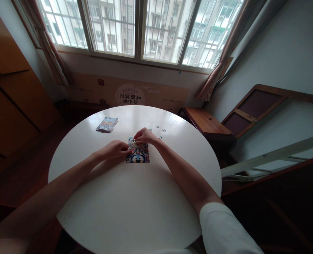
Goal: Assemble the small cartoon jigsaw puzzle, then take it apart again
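Note:
A small jigsaw puzzle (139, 157) lies on the white round table, its colourful picture showing a blue-and-white cartoon face at the near end. My left hand (115, 149) is at its left edge, fingers curled and thumb on the border, gripping the side. Over the far end is my right hand (144, 135), its fingertips pinched together on a tiny puzzle piece (133, 140) beside a light gap in the picture. My right fingers cover part of the far right corner. Just past that hand lie several loose puzzle pieces (160, 137), apart from one another.
On the far left of the white table (130, 211) lies a colourful printed packet (107, 124). A wooden bench (206, 120) stands beyond the table's right edge. A printed cardboard panel (156, 92) leans under the barred window. Orange-brown cabinets (16, 102) stand at left.

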Demonstrator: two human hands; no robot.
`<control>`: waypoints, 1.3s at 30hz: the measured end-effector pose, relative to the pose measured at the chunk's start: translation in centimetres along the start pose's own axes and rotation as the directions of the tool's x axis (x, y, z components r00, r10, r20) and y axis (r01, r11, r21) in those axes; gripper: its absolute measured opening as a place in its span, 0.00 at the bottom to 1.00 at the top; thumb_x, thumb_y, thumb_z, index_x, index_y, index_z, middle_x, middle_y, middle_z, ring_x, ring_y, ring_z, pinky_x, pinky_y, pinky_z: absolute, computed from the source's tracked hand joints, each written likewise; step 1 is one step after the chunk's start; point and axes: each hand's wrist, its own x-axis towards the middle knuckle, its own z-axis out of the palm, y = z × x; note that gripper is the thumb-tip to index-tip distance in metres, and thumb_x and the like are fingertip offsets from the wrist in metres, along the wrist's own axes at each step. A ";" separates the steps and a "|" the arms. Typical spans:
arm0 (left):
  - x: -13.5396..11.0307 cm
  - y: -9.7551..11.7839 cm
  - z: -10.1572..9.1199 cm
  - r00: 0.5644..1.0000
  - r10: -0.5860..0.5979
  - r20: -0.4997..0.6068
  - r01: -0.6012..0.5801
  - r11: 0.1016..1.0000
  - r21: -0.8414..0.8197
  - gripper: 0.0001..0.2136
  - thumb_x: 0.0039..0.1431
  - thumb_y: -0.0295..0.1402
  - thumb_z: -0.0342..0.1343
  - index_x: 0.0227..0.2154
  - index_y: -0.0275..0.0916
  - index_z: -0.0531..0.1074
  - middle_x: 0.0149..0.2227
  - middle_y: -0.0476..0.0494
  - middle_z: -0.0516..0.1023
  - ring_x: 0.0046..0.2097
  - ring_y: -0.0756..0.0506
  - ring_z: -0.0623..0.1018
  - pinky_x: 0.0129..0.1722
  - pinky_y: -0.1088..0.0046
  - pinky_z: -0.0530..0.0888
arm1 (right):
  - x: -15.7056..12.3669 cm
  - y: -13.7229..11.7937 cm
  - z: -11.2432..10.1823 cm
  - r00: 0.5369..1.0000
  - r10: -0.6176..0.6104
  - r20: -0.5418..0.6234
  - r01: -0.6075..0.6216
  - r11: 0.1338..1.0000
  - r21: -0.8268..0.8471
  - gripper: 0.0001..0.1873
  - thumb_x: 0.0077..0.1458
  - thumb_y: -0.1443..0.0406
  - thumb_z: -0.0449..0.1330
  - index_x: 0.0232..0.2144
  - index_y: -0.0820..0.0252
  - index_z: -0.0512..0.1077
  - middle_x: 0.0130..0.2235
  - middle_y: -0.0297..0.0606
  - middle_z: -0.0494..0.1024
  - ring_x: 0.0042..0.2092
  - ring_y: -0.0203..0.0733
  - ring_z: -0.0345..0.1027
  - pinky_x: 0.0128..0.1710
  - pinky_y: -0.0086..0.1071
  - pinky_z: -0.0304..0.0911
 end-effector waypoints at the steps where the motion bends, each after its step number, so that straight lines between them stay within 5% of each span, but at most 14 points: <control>1: 0.0 0.0 0.0 1.000 0.001 -0.002 -0.001 1.000 -0.001 0.24 0.57 0.49 0.48 0.16 0.33 0.65 0.16 0.54 0.54 0.22 0.55 0.51 0.22 0.76 0.47 | -0.1 0.0 0.0 1.000 0.001 0.005 -0.001 1.000 -0.014 0.11 0.41 0.74 0.63 0.30 0.62 0.81 0.29 0.37 0.80 0.29 0.36 0.71 0.25 0.23 0.61; 21: 0.0 0.3 -0.1 0.999 -0.048 0.002 0.047 0.996 0.079 0.25 0.58 0.52 0.46 0.18 0.34 0.68 0.16 0.53 0.60 0.22 0.55 0.54 0.23 0.76 0.49 | -0.3 -0.6 0.0 0.999 -0.015 0.033 0.018 0.995 -0.097 0.12 0.42 0.73 0.62 0.32 0.63 0.81 0.31 0.38 0.81 0.32 0.37 0.72 0.27 0.23 0.61; 29: -0.1 0.4 -0.3 0.977 -0.149 -0.153 0.167 0.979 0.114 0.25 0.52 0.56 0.51 0.41 0.40 0.75 0.16 0.55 0.62 0.19 0.53 0.60 0.23 0.77 0.51 | -0.5 -0.8 0.1 0.999 -0.025 0.041 0.030 0.992 -0.122 0.12 0.43 0.74 0.61 0.32 0.62 0.81 0.31 0.38 0.81 0.31 0.36 0.71 0.27 0.23 0.60; 39: -0.1 1.2 -0.7 0.980 -0.175 -0.098 0.189 0.969 0.159 0.28 0.54 0.58 0.47 0.48 0.45 0.74 0.18 0.52 0.68 0.20 0.52 0.63 0.23 0.77 0.52 | -0.2 -0.3 0.0 0.998 -0.069 0.013 0.070 0.984 -0.164 0.09 0.46 0.72 0.61 0.31 0.64 0.80 0.31 0.40 0.80 0.31 0.35 0.71 0.27 0.23 0.60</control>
